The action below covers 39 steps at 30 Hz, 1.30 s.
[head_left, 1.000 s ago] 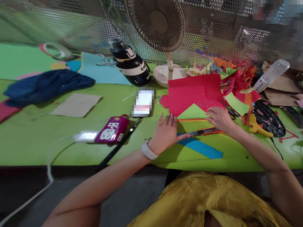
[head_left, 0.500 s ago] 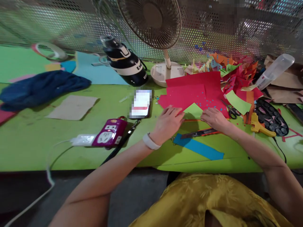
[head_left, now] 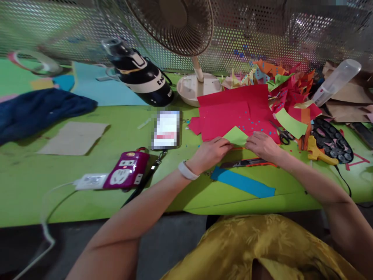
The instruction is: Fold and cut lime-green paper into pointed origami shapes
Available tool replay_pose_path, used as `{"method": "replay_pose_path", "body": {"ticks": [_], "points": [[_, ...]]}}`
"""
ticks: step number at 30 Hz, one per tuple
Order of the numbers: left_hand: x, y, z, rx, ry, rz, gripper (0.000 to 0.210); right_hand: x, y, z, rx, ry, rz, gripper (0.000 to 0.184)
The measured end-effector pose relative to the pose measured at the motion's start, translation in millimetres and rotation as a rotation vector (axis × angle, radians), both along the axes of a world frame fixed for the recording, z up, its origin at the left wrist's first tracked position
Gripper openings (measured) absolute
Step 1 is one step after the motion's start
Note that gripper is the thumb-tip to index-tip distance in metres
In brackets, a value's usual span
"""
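Note:
A light green piece of paper [head_left: 236, 136] lies between my hands, its pointed corner over the red paper [head_left: 224, 116]. My left hand [head_left: 212, 153] has its fingers closed at the paper's left edge. On the right edge, my right hand [head_left: 262, 146] also has its fingers bent together on the paper. A thin orange strip shows just under the green paper. Below the hands lie a utility knife [head_left: 247, 162] with an orange edge and a blue paper strip [head_left: 244, 182]. Scissors [head_left: 284, 135] rest to the right of my right hand.
A phone [head_left: 166, 130], a purple power adapter [head_left: 126, 171] and a black bottle [head_left: 145, 79] are on the left. A fan [head_left: 199, 83] stands behind. Paper scraps [head_left: 288, 85], a yellow glue gun [head_left: 319, 151] and a black palette [head_left: 333, 142] are on the right.
The view has shifted slightly. My left hand's fingers have gone from more stretched out over the paper to curled in at its lower left edge. The right hand stays on the paper.

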<state>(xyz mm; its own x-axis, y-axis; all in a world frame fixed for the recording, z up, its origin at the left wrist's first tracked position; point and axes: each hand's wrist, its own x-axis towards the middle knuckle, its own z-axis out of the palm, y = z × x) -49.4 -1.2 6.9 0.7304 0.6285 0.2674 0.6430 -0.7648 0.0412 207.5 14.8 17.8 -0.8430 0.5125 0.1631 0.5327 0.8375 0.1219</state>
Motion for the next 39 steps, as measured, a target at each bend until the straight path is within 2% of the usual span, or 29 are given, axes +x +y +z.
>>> {"method": "replay_pose_path", "body": {"ticks": [5, 13, 22, 30, 34, 39], "points": [[-0.1, -0.3, -4.1, 0.113, 0.075, -0.03, 0.024, -0.5, -2.7, 0.7, 0.046, -0.058, 0.022, 0.027], [0.5, -1.1, -5.6, 0.194, 0.122, -0.037, 0.024, -1.5, -2.5, -1.7, 0.029, 0.023, -0.024, 0.03], [-1.1, 0.5, -7.5, 0.081, 0.057, 0.0, 0.025, -0.6, -2.2, -0.5, 0.064, -0.038, 0.002, 0.028], [0.4, 1.2, -4.9, 0.083, -0.004, 0.005, 0.023, -2.6, -4.1, 0.2, 0.126, -0.072, 0.015, 0.031], [0.3, 1.9, -4.3, 0.036, -0.034, 0.012, 0.023, -2.4, -3.3, -2.0, 0.104, -0.054, 0.007, 0.031], [0.4, 1.4, -2.2, 0.052, -0.01, 0.017, 0.025, -1.2, -2.9, -2.7, 0.081, -0.041, 0.016, 0.03]]}}
